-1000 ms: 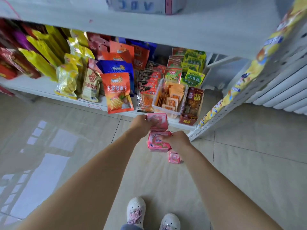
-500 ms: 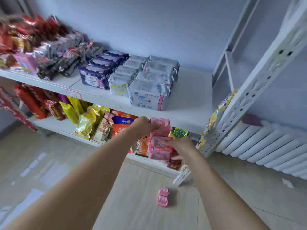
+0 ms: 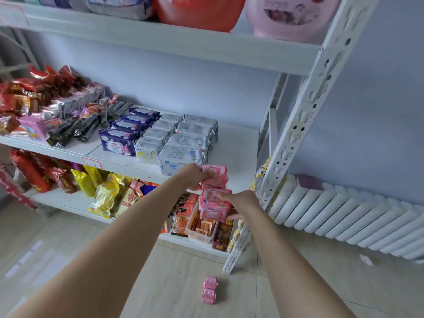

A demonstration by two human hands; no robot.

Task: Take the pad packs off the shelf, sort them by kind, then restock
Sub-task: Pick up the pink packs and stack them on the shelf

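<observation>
Now gripping one pink pack (image 3: pixel 214 179) in left hand (image 3: pixel 195 174), seemingly two in right hand (image 3: pixel 243 200); bare shelf (image 3: pixel 238 148) just ahead, nearer left.

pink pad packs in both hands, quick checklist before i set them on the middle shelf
1. Left hand grips the upper pink pad pack: ok.
2. Right hand holds the lower pink pad pack: ok.
3. Bare space on the white middle shelf right of the pale white pad packs: ok.
4. Dark blue pad packs kept in their own row: ok.
5. Two pink packs on the floor not yet restocked: not ok.
</observation>
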